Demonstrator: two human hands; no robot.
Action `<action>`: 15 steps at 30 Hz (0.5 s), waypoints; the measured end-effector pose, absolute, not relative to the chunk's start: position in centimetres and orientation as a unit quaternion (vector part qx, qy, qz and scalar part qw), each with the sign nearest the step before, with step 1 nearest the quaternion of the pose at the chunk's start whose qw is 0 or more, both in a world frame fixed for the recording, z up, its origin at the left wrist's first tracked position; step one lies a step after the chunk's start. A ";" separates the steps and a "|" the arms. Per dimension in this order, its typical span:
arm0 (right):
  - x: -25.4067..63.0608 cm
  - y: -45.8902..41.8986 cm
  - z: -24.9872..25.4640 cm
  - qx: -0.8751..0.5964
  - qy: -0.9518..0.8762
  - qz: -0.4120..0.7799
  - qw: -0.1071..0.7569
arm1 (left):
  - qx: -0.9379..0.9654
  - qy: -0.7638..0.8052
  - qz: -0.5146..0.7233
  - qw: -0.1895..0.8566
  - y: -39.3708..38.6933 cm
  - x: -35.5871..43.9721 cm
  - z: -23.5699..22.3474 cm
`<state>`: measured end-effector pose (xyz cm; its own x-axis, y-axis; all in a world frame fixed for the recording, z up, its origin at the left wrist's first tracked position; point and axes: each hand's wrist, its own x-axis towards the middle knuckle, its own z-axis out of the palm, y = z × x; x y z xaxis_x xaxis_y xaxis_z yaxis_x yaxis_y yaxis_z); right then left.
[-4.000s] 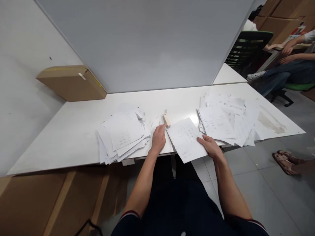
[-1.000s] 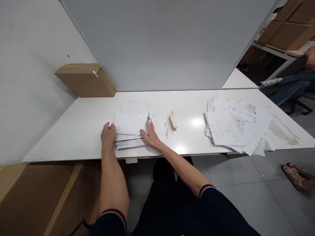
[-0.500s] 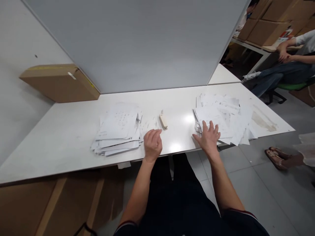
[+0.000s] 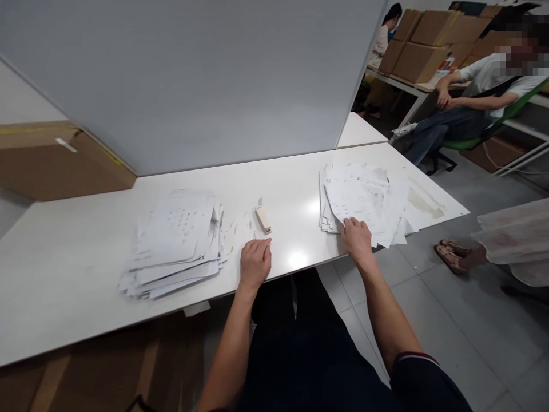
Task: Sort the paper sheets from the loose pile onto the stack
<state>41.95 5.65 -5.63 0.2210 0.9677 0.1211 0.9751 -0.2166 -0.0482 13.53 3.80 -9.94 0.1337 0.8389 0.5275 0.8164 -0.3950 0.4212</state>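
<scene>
My right hand [image 4: 357, 237] pinches the near edge of a printed sheet of paper [image 4: 349, 200], which curls up a little on its left side. That sheet lies on top of a loose, fanned pile of papers [image 4: 397, 209] at the right. My left hand [image 4: 255, 260] rests at the table's near edge with its fingers curled in and nothing visible in them. Just beyond it lies a small cream stapler [image 4: 263, 220]. To the left is a thicker, uneven stack of papers [image 4: 171, 234], slightly blurred.
The white table [image 4: 291, 177] backs onto a grey panel [image 4: 223, 86]. A cardboard box [image 4: 64, 160] stands at the back left. Small scraps lie between stack and stapler. At the right, a person [image 4: 463, 109] sits on a green chair, and another person's sandalled feet [image 4: 454, 254] show.
My right hand has gone from spread fingers over the right pile to pinching its top sheet, whose left edge now lifts. The view has swung right; my left hand stays near the stapler.
</scene>
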 end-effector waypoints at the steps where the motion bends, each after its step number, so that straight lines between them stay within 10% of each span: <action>1: 41.7 5.5 -5.6 -0.776 -0.628 -0.035 0.054 | 0.752 0.550 0.363 0.017 3.8 13.5 -10.0; 9: 42.0 5.3 -5.9 -0.764 -0.639 -0.017 0.089 | 0.749 0.544 0.378 0.031 3.9 13.4 -10.0; 15: 43.1 5.2 -6.4 -0.764 -0.584 -0.012 0.273 | 0.736 0.560 0.380 0.041 4.1 13.6 -10.0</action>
<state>43.10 5.24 -6.40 0.3179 0.8860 0.3375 0.8993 -0.1690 -0.4034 13.59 4.06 -10.05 0.0855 0.8545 0.5124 0.7922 -0.3702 0.4852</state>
